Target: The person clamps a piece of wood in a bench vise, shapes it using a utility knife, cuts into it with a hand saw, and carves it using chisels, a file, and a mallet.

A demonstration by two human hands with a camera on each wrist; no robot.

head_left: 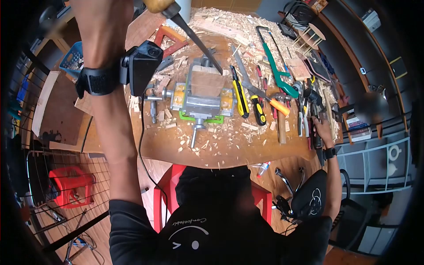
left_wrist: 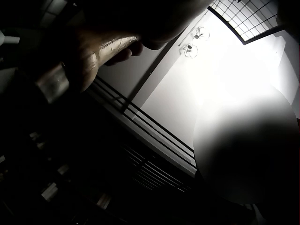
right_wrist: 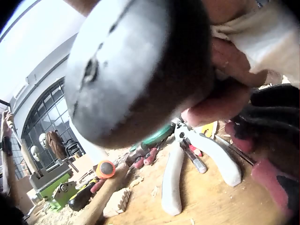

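Note:
My left hand (head_left: 102,31) is raised at the top of the head view, its fingers cut off by the edge. It holds a chisel (head_left: 194,36) by the wooden handle, and the blade slants down to a wood block (head_left: 207,84) clamped upright in a metal vise (head_left: 201,105). In the right wrist view the left hand (right_wrist: 7,124) grips the chisel at the far left. My right hand (head_left: 323,129) is among the tools on the right of the bench, fingers curled at a black mallet (right_wrist: 136,70). The mallet's rounded head fills much of that view and partly hides the fingers.
White-handled pliers (right_wrist: 173,180), a hammer (head_left: 282,126), yellow-black cutters (head_left: 239,92) and a green hacksaw (head_left: 274,66) lie between vise and right hand. Wood shavings (head_left: 216,26) cover the back of the bench. A cable (head_left: 141,145) hangs from the left wrist camera.

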